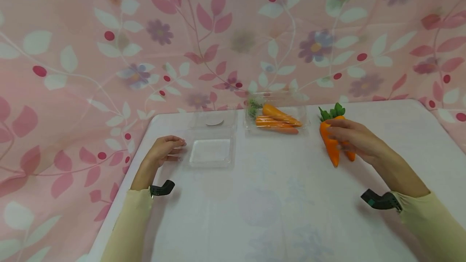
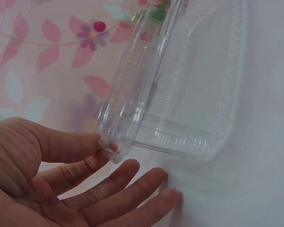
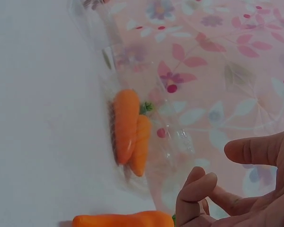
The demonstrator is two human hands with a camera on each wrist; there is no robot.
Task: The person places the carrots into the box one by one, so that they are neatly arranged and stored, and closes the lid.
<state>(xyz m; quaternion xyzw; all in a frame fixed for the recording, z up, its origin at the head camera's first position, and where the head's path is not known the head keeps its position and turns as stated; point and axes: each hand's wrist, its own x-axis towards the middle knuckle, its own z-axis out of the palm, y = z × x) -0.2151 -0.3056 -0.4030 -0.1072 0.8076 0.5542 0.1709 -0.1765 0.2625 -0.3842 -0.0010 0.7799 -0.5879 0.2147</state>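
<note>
My left hand [image 1: 165, 150] is at the left edge of an opened clear plastic container [image 1: 210, 151], whose lid stands at the back. In the left wrist view its thumb and index finger pinch a corner of this clear plastic container [image 2: 125, 118], while the other fingers are spread. My right hand [image 1: 354, 140] hovers over orange carrots [image 1: 330, 144] with green tops on the right. Its thumb and fingers are apart in the right wrist view, with nothing between them. Whether a fingertip touches a carrot [image 3: 125, 219] cannot be told.
A second clear container [image 1: 303, 113] with several carrots [image 1: 278, 114] stands at the back middle. A flowered pink curtain [image 1: 225, 51] hangs behind the white-covered table [image 1: 233, 213]. Each wrist carries a black camera mount [image 1: 162, 188].
</note>
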